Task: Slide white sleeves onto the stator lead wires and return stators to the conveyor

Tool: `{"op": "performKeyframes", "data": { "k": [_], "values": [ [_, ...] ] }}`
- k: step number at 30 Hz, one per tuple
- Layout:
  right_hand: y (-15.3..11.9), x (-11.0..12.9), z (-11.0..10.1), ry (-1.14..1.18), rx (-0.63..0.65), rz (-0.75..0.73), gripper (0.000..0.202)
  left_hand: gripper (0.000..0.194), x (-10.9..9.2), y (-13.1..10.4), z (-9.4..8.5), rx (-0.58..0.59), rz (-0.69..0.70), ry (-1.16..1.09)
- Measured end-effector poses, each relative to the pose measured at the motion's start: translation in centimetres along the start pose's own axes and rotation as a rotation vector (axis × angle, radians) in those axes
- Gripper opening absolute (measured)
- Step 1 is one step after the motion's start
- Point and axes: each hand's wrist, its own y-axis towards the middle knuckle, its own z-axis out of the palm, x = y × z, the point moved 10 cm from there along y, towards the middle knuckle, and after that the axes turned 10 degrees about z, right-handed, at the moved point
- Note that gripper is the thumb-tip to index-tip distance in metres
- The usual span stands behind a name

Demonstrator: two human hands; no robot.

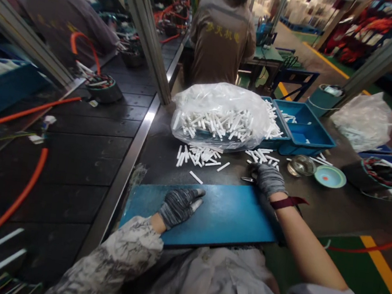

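My left hand [178, 206], in a grey striped glove, rests over the blue board [225, 217]. Its thumb and forefinger point right with a gap between them, and nothing shows in its grasp. Beyond the board's right part, my right hand [269, 179], also gloved, is closed on a small metal tool [248, 179] whose tip sticks out to the left. Short white tubes [202, 155] lie in a loose pile past the board, and a single tube [196, 177] sits near its far edge. More white tubes [264, 156] are just beyond my right hand.
A clear plastic bag [223, 95] of white tubes stands behind the piles, with blue bins [307, 140] beside it. A glass dish [301, 165] and a pale green bowl [330, 176] are at right. A metal rail [131, 158] borders the dark conveyor. One person sits ahead, another at upper left.
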Motion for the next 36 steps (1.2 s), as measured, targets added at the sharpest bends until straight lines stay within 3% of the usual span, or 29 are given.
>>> {"op": "performKeyframes", "data": {
  "k": [4, 11, 21, 28, 36],
  "values": [
    [-0.3, -0.1, -0.1, -0.035, 0.017, 0.009, 0.041, 0.025, -0.2, -0.1, -0.3, -0.042, 0.023, 0.002],
    [1.3, 0.5, 0.9, -0.053, 0.070, 0.008, 0.028, 0.027, 0.2, -0.2, 0.3, 0.017, -0.008, -0.009],
    [1.7, 1.5, 2.1, -0.060, -0.034, 0.006, 0.026, 0.027, 0.2, 0.0, 0.3, 0.029, -0.012, -0.021],
    [1.4, 1.7, 1.3, 0.006, -0.073, 0.014, 0.032, 0.029, 0.3, 0.0, 0.7, 0.076, -0.038, 0.009],
    [2.4, 6.5, 0.3, 0.139, -0.106, -0.040, 0.029, 0.030, 0.7, -0.1, 1.3, 0.102, -0.056, 0.007]
  ]
}}
